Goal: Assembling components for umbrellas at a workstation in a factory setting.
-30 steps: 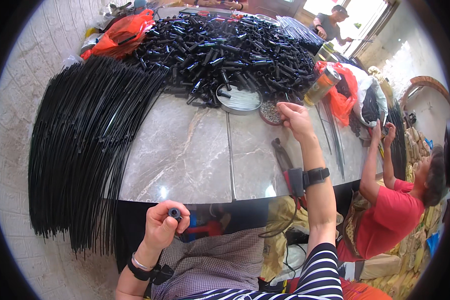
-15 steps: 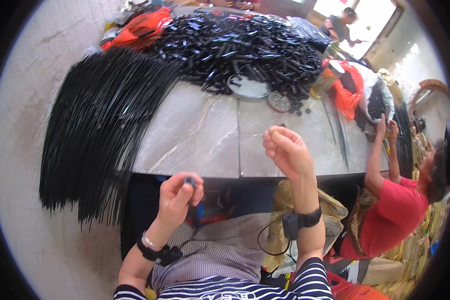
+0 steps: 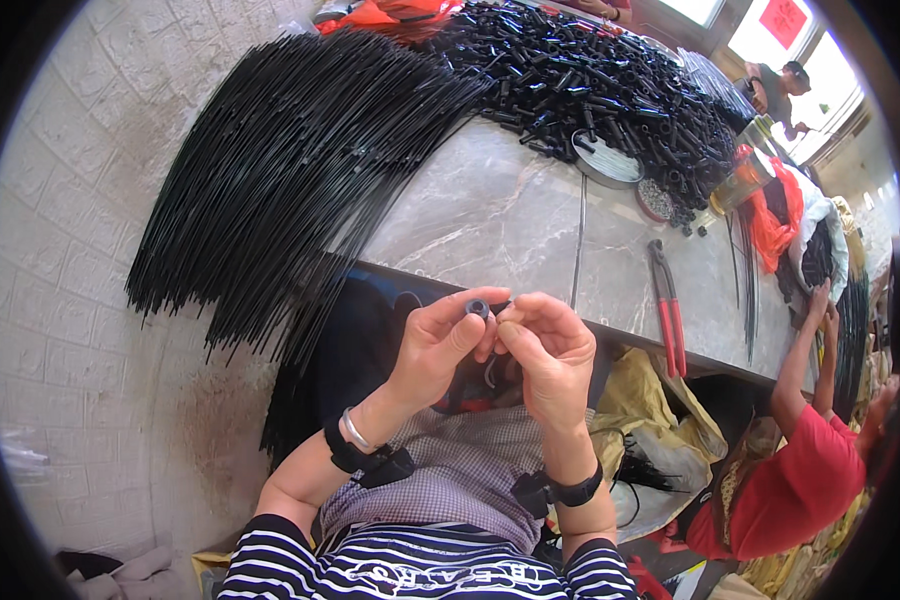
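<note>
My left hand (image 3: pixel 432 348) is closed around a short black tube (image 3: pixel 478 309), its round open end facing up between thumb and forefinger. Close against it, my right hand (image 3: pixel 552 352) pinches a small dark piece (image 3: pixel 503 306) at the fingertips, mostly covered by the fingers. Both hands are together above my lap, just off the table's front edge. Whether the small piece touches the tube I cannot tell.
Long thin black rods (image 3: pixel 300 190) overhang the grey table (image 3: pixel 470 215) at left. Behind lie a heap of black tubes (image 3: pixel 610 80), a round pale dish (image 3: pixel 610 163) and a dish of small metal bits (image 3: pixel 655 200). Red-handled pincers (image 3: pixel 667 310) lie at right, near a co-worker (image 3: pixel 790 470) in red.
My right hand has come down from over the table to meet my left hand, which has risen a little. The view has shifted, and the pincers now show.
</note>
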### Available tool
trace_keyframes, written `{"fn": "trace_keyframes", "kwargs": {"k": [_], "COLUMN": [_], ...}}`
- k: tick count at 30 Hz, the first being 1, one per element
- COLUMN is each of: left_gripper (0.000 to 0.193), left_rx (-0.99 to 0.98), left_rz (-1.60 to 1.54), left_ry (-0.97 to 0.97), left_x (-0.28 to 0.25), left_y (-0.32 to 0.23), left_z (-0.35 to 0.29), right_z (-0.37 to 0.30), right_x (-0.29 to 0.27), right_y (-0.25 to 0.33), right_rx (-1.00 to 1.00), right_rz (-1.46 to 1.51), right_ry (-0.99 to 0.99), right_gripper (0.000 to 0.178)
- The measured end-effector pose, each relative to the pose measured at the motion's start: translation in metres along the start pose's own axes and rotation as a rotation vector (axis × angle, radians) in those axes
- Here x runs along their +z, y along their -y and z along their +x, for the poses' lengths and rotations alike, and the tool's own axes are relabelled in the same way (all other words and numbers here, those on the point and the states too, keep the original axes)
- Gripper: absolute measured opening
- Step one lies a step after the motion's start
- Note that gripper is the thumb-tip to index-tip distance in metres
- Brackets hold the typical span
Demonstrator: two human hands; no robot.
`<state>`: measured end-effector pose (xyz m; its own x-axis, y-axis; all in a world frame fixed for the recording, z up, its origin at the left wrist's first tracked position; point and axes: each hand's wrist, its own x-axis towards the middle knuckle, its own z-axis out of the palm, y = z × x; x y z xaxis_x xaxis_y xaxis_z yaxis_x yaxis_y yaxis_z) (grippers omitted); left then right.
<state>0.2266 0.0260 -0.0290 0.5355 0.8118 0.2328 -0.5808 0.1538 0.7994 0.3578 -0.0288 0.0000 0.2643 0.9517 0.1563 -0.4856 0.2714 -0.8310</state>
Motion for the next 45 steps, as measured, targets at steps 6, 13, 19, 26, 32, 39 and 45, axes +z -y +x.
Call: {"fn": "trace_keyframes", "kwargs": {"k": [6, 13, 19, 26, 32, 39, 45], "left_gripper": [0.040, 0.040, 0.040, 0.041, 0.040, 0.039, 0.040], "left_rx": [-0.021, 0.000, 0.006, -0.013, 0.006, -0.008, -0.015], "left_rz": [0.007, 0.035, 0.026, 0.010, -0.009, -0.001, 0.027], "left_ry": [-0.020, -0.016, 0.000, -0.018, 0.000, -0.022, -0.046], "left_x": [0.005, 0.010, 0.010, 0.012, 0.012, 0.013, 0.013], "left_y": [0.001, 0.004, 0.006, 0.008, 0.009, 0.009, 0.008], "left_z": [-0.005, -0.005, -0.006, -0.005, -0.005, -0.005, -0.005], "right_z": [-0.005, -0.007, -0.009, -0.010, -0.011, -0.011, -0.014], "right_x": [0.004, -0.002, -0.007, -0.007, -0.011, -0.011, -0.002], "right_y": [-0.001, 0.000, -0.002, -0.001, -0.004, -0.004, -0.003], "right_rx": [-0.002, -0.025, -0.030, -0.016, 0.005, 0.017, -0.043], "right_rz": [0.013, 0.004, 0.018, 0.009, 0.020, 0.014, -0.089], "right_ry": [-0.050, -0.047, -0.039, -0.072, -0.067, -0.071, -0.138], "right_gripper": [0.026, 0.026, 0.025, 0.022, 0.022, 0.022, 0.024]}}
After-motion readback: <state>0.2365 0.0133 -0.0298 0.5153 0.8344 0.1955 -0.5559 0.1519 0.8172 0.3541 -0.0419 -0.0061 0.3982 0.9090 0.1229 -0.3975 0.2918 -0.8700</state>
